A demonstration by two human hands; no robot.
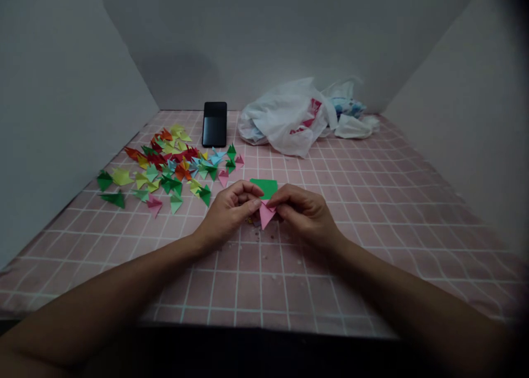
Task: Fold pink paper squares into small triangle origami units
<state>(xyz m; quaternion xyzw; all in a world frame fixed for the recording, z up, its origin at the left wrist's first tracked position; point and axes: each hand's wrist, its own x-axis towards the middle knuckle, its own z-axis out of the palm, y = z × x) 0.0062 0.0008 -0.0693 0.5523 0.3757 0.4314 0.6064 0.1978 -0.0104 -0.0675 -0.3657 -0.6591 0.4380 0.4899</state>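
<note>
Between my two hands is a small piece of folded pink paper (266, 216), its point facing down toward me. My left hand (231, 204) pinches its left side between thumb and fingers. On the other side, my right hand (303, 210) grips the right edge with thumb and forefinger. Just beyond the fingertips lies a square of green paper (264, 188), partly covered by the hands. Under the pink paper, bits of other coloured paper (254, 221) peep out, mostly hidden.
Many folded paper pieces (169, 168) in several colours lie spread at the left. A black phone (214, 125) leans near the back wall. White plastic bags (285, 116) sit at the back right. The tablecloth (206, 290) is pink with white grid lines; walls enclose three sides.
</note>
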